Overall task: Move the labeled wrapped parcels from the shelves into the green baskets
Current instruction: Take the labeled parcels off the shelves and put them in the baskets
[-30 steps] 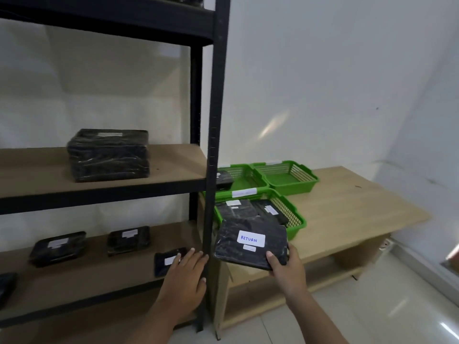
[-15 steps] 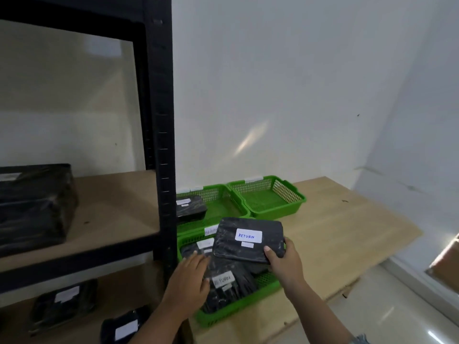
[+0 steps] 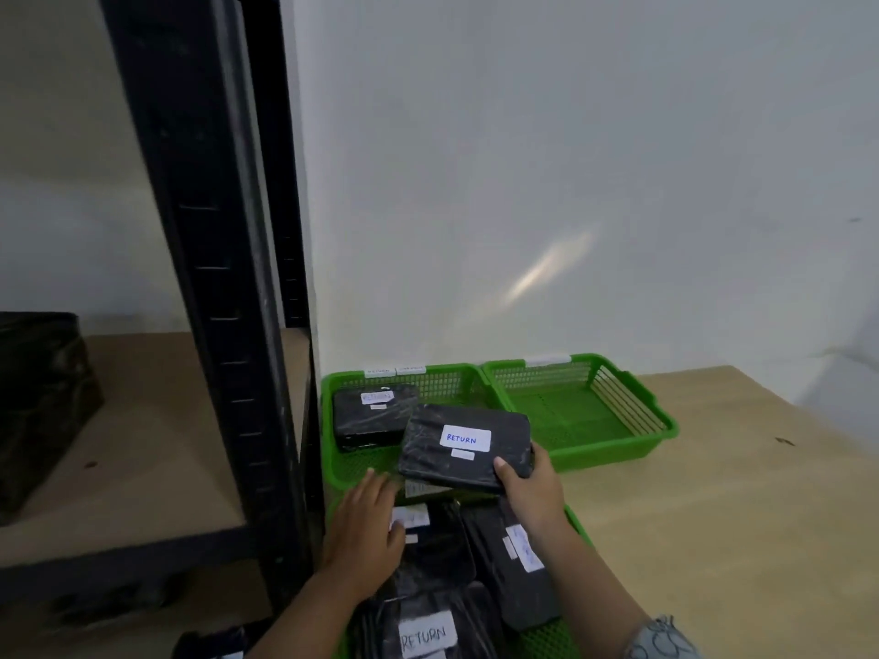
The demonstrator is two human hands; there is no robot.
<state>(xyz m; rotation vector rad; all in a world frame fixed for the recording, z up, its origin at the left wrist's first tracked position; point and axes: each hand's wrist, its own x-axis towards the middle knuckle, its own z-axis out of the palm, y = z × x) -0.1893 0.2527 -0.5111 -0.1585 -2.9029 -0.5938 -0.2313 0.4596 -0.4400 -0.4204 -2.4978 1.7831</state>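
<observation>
My right hand grips the near right corner of a flat black wrapped parcel with a white "RETURN" label. The parcel hangs over the front part of the back left green basket, where another labelled black parcel lies. My left hand hovers open, fingers spread, over the near green basket, which holds several black labelled parcels. The back right green basket has nothing in it.
A black metal shelf upright stands just left of the baskets. On the wooden shelf sits a large black wrapped box. The baskets rest on a light wooden table against a white wall.
My view has swung right and closer to the baskets. My right hand has carried the RETURN parcel from near the shelf post forward over the back left basket. My left hand left the shelf.
</observation>
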